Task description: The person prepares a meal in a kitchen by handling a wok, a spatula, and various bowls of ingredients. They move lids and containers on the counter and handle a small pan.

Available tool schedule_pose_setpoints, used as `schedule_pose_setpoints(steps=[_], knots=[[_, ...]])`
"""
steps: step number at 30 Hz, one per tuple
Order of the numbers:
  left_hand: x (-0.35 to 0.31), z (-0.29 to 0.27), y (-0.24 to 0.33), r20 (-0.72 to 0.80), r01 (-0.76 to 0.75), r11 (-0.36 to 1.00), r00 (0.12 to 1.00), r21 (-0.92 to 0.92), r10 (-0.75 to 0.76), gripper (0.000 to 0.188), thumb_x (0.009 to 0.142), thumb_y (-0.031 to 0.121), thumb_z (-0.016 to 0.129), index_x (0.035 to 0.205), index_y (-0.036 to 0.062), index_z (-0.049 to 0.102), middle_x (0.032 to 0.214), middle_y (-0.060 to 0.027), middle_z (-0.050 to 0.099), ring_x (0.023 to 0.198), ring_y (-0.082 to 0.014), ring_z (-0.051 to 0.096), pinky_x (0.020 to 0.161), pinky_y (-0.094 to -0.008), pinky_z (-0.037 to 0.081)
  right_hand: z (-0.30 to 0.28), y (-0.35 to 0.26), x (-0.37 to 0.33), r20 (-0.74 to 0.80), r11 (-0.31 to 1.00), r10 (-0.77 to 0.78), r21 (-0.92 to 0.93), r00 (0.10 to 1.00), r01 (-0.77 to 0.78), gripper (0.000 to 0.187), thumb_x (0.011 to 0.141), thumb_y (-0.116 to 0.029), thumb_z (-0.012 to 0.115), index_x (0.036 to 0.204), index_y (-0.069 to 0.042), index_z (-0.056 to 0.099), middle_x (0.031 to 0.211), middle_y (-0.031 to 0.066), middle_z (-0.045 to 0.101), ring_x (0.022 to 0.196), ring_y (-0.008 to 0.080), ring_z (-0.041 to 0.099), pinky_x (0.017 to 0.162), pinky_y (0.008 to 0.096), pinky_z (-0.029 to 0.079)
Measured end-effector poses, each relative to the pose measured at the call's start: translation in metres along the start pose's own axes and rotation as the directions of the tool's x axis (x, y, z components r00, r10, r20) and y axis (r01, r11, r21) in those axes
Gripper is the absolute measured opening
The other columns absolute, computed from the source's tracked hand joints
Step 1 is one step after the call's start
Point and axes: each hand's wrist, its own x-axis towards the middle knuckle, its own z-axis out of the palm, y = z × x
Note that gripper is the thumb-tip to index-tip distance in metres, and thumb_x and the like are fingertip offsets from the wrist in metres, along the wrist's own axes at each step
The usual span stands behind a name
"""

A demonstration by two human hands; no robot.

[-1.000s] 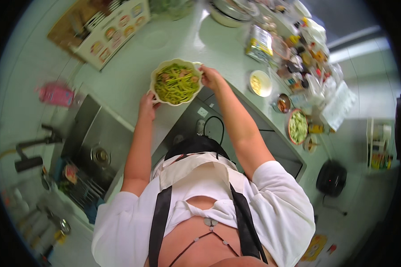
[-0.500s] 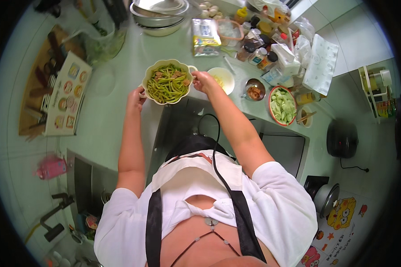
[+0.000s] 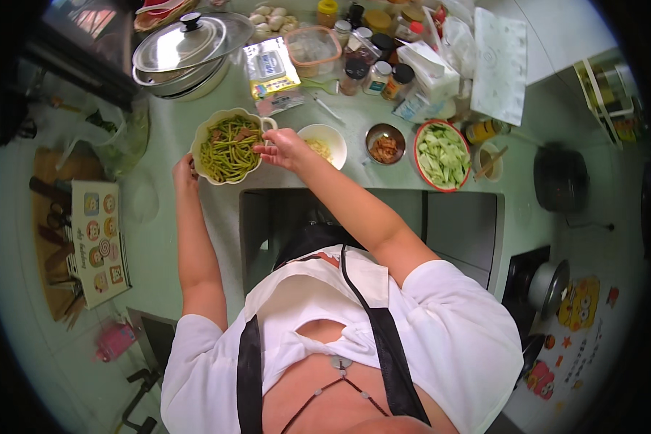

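A cream scalloped bowl [image 3: 208, 176] stands at the left of the counter, filled with green beans [image 3: 231, 153] and some brown meat pieces. My left hand [image 3: 186, 173] is closed at the bowl's left side, where the grip is partly hidden. At the right side, my right hand [image 3: 282, 150] has its fingers apart, just below the bowl's looped handle and over the rim. A white bowl [image 3: 333, 137] of chopped pale bits, seemingly garlic, is beside my right hand. Farther right are a steel bowl [image 3: 385, 143] with reddish-brown food and a red-rimmed plate of sliced green vegetable [image 3: 442, 156].
Stacked pans with a glass lid [image 3: 188, 42] stand at the back left. Seasoning jars [image 3: 377, 77], a food packet [image 3: 271, 66] and a clear tub [image 3: 313, 48] line the back. A knife rack [image 3: 98, 242] is at the left; a small cup [image 3: 489, 163] sits right.
My view has turned, so the counter items appear farther left. My right hand's fingers have loosened from the bowl's handle. My left hand still holds the other side.
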Motion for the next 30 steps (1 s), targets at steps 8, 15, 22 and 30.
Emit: schedule_pose_setpoints(steps=[8,15,22,30], knots=[[-0.162,0.058,0.030,0.022,-0.637,0.771,0.771,0.029,0.636,0.019,0.085,0.006,0.046,0.102,0.0002,0.051,0.101,-0.0060,0.053,0.090,-0.0121,0.049,0.079,-0.0243,0.039,-0.037,-0.009,-0.152,0.085,0.944,-0.211,-0.242,0.974,0.226,0.029,0.085,-0.017,0.046,0.112,-0.007,0.051,0.102,0.0025,0.057,0.080,0.0117,0.057,0.067,0.0243,0.047],[-0.276,0.092,-0.016,0.661,-0.447,0.893,0.655,-0.051,0.366,0.011,0.086,0.004,0.047,0.091,-0.0006,0.055,0.089,-0.0042,0.057,0.084,-0.0103,0.052,0.081,-0.0232,0.041,-0.098,0.062,-0.302,-0.469,0.881,-0.459,-0.129,0.755,0.456,0.019,0.087,-0.021,0.047,0.095,-0.006,0.057,0.080,-0.0010,0.056,0.063,0.0045,0.051,0.055,0.0166,0.042],[-0.336,0.112,-0.037,0.854,-0.417,0.908,0.456,-0.044,0.251,0.010,0.086,0.003,0.049,0.090,-0.0011,0.056,0.086,-0.0030,0.057,0.083,-0.0088,0.052,0.078,-0.0214,0.040,-0.109,0.103,-0.391,-0.609,0.688,-0.619,-0.114,0.496,0.717,0.018,0.088,-0.021,0.047,0.090,-0.006,0.057,0.069,-0.0039,0.050,0.053,0.0020,0.043,0.046,0.0155,0.034],[-0.459,0.158,-0.083,0.956,-0.531,0.847,0.243,-0.009,0.162,0.011,0.085,0.003,0.050,0.090,-0.0007,0.058,0.085,-0.0033,0.058,0.083,-0.0097,0.053,0.076,-0.0218,0.041,-0.157,0.170,-0.498,-0.701,0.529,-0.668,-0.214,0.248,0.821,0.021,0.089,-0.022,0.046,0.088,-0.004,0.056,0.063,-0.0025,0.046,0.049,0.0038,0.037,0.042,0.0176,0.028]])
